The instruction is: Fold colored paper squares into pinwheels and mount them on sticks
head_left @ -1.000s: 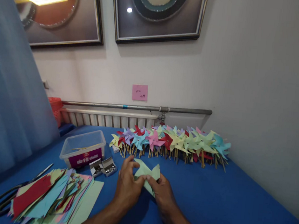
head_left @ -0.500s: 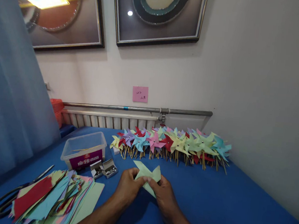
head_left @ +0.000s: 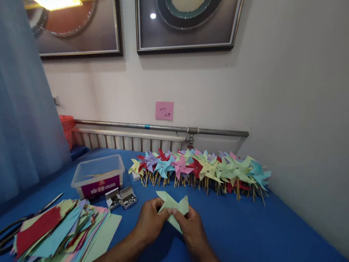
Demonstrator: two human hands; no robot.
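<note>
A pale green paper pinwheel (head_left: pixel 176 203), partly folded, is pinched between both hands above the blue cloth. My left hand (head_left: pixel 151 219) is closed on its left side, thumb pressing near the middle. On the other side my right hand (head_left: pixel 194 227) grips it, its thumb tip close to the left one. The fingers behind the paper are hidden. Left of my hands lies a stack of coloured paper sheets (head_left: pixel 62 231). Two small boxes of metal pins (head_left: pixel 121 198) stand open just behind the stack.
Rows of finished pinwheels (head_left: pixel 201 168) on sticks lie along the back. A clear plastic tub (head_left: pixel 99 173) with sticks stands at the back left. Black-handled scissors (head_left: pixel 13 231) lie at the left, by a blue curtain (head_left: pixel 14 124). A radiator (head_left: pixel 124 140) runs along the wall.
Both hands and the green paper sit very slightly lower. The hold on the paper looks the same, and the things around have not moved.
</note>
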